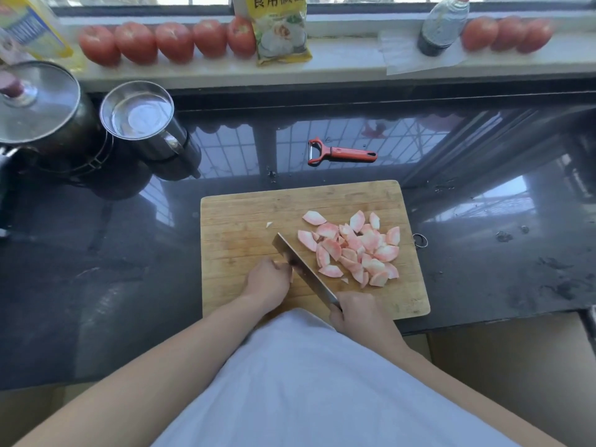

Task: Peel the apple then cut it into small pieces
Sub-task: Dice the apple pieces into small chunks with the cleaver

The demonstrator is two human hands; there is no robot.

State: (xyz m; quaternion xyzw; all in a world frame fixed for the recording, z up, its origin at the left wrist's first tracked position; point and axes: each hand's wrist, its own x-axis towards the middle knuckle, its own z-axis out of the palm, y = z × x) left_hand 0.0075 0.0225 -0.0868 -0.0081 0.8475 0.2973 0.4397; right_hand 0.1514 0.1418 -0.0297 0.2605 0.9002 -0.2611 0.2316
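A wooden cutting board lies on the dark counter. A heap of several pinkish-white peeled apple pieces covers its right half, and one tiny scrap lies apart to the left. My right hand grips the handle of a cleaver whose blade runs diagonally up-left across the board. My left hand has its fingers curled against the blade's left side, over something small that is hidden from me. A red peeler lies on the counter behind the board.
A lidded metal pot and a steel cup stand at the left back. Tomatoes, a yellow packet and a dark bottle line the windowsill. A small metal ring lies just right of the board.
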